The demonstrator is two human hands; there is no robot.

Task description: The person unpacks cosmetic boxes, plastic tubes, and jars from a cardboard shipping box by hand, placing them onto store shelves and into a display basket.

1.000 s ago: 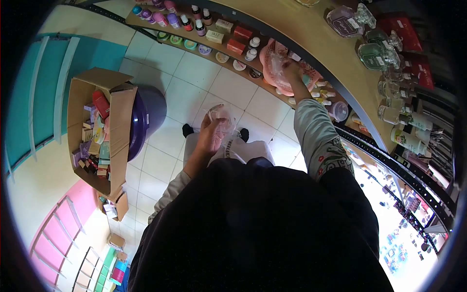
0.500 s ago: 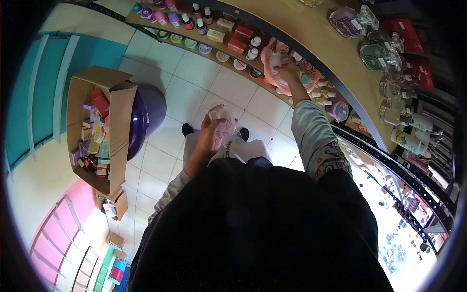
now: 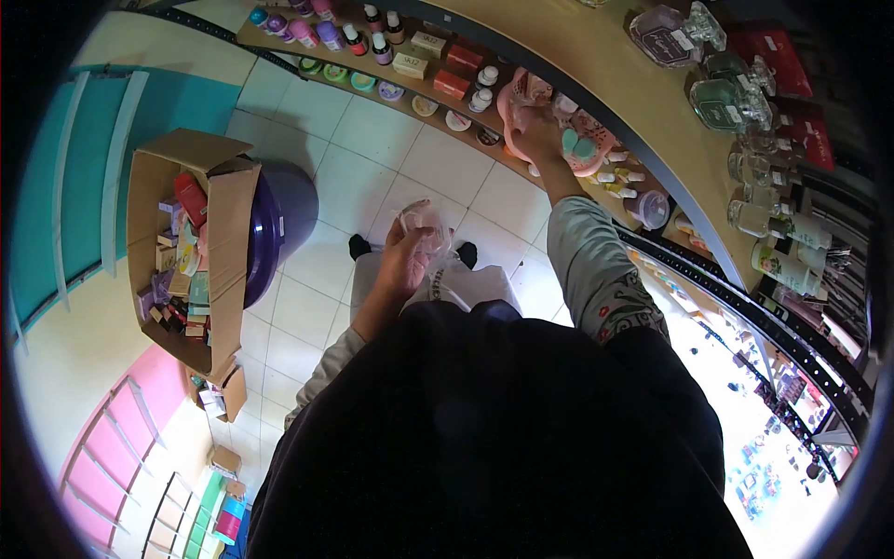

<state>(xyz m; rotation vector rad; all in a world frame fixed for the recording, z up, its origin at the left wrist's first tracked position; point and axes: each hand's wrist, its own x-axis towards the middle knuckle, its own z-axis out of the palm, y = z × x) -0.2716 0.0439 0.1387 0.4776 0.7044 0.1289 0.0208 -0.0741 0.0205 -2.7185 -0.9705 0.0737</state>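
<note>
My left hand (image 3: 402, 265) is closed around a clear plastic bag (image 3: 434, 224) in front of my lap; something pale pink shows through the film. On the lower shelf at the upper right, my right hand (image 3: 538, 138) reaches into a pink perforated basket (image 3: 506, 104). Its fingers are blurred among the wrapped contents, so their grip cannot be made out. Mint-green rounded pieces (image 3: 583, 149) lie in the basket just right of that hand.
Bottles (image 3: 330, 35), small boxes (image 3: 410, 65) and round tubs (image 3: 391, 91) line the shelves left of the basket. Perfume bottles (image 3: 717, 104) stand on the upper shelf (image 3: 643, 102). A carton of packaged goods (image 3: 239, 270) sits beside a purple bin (image 3: 298, 219) at left.
My right hand has shifted slightly left and lower within the basket, uncovering more of the mint-green pieces. The left hand keeps hold of the plastic bag in nearly the same place.
</note>
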